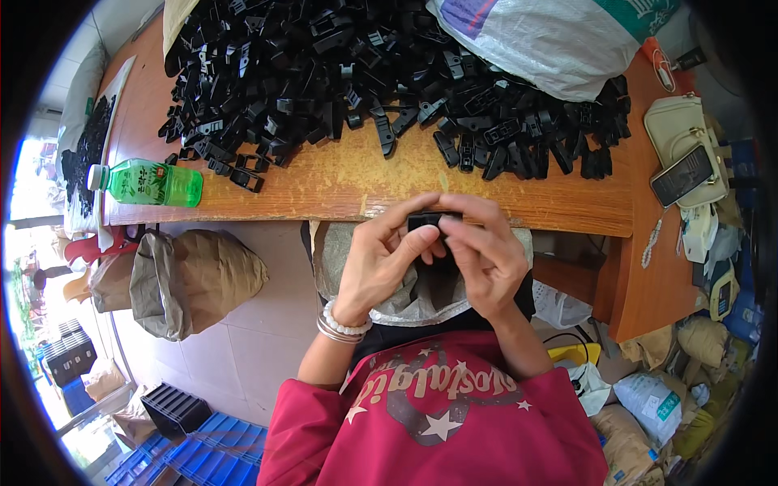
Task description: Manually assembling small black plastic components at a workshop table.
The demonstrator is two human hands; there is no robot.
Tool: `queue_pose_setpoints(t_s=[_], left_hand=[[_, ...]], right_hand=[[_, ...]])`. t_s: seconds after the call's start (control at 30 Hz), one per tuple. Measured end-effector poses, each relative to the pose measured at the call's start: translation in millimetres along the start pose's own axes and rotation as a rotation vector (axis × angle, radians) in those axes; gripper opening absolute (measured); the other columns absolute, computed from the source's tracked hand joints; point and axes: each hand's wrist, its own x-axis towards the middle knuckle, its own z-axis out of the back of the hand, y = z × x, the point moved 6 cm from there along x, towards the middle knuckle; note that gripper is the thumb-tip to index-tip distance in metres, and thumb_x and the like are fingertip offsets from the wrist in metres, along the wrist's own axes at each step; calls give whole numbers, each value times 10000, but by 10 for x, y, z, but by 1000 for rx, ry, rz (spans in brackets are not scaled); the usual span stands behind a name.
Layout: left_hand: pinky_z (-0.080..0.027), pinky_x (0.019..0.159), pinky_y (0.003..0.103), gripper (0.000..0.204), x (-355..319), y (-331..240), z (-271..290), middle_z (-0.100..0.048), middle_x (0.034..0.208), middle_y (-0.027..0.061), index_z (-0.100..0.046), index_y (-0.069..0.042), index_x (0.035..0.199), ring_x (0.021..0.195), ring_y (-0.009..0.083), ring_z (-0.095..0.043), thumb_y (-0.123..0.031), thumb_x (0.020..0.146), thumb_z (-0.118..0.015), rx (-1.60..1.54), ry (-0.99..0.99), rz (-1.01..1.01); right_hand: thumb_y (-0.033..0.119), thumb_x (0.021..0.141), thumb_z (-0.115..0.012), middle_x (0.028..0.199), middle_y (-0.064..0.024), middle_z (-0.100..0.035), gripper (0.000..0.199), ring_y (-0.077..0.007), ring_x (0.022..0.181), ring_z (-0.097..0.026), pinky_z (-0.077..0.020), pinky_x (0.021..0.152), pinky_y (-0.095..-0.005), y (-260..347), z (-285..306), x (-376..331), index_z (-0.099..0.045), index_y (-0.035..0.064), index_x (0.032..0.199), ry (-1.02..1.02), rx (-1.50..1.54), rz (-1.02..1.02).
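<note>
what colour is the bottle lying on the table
Green, with a white cap: the bottle shows on the table's left in the head view.

A wooden table (340, 182) carries a heap of black plastic parts (324, 65) across its far side, a white woven sack (543, 40) slumped against the pile. Near the left edge lies a green drink bottle (150, 183) on its side. At the right end sits a cream handbag (685, 134) with a phone (682, 176) resting on it. Below — on the tiled floor — a brown paper sack (194, 279) stands open, beside blue plastic crates (207, 458). More filled bags (648, 405) crowd the right corner.
</note>
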Motion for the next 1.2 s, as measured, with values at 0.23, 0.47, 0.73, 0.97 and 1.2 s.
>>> queue_pose_setpoints(t_s=[0.23, 0.47, 0.73, 0.97, 1.2], left_hand=[[-517, 778, 259, 446, -46, -168, -66, -665, 1042, 116, -515, 5, 1291, 863, 150, -661, 67, 860, -611, 292, -110, -287], [-466, 571, 274, 205, 550, -70, 493, -666, 726, 77, -678, 1, 892, 610, 138, -597, -200, 854, -697, 569, -487, -196], [-381, 556, 269, 224, 740, 44, 752, -521, 705, 42, -598, 14, 719, 628, 122, -473, -149, 801, -729, 658, -462, -271], [-426, 592, 188, 218, 413, 112, 637, -624, 838, 51, -504, -21, 1096, 654, 66, -542, -5, 901, -598, 151, -440, -180], [-527, 745, 243, 329, 267, 87, 257, -653, 972, 61, -566, 46, 1149, 818, 129, -644, 43, 836, -666, 274, -206, -20]], right_hand=[[14, 844, -655, 1045, -138, -675, 247, -247, 998, -637, -481, 891, -343, -217, -29, -100, -644, -34, 1086, -31, 195, -305], [51, 774, -714, 866, -90, -628, 127, -249, 826, -590, -458, 722, -356, -321, 101, 155, -672, -1, 882, 114, -244, -56], [166, 728, -654, 856, -89, -512, 136, -266, 861, -490, -363, 699, -413, -563, -328, 422, -576, 77, 795, -6, -1009, 3], [61, 738, -658, 941, -99, -537, 182, -261, 880, -506, -381, 762, -398, -457, -254, 355, -551, 50, 884, -112, -742, 55], [15, 862, -636, 934, -120, -643, 261, -218, 776, -646, -502, 662, -309, -515, -28, 155, -596, 10, 1120, -157, -126, -191]])
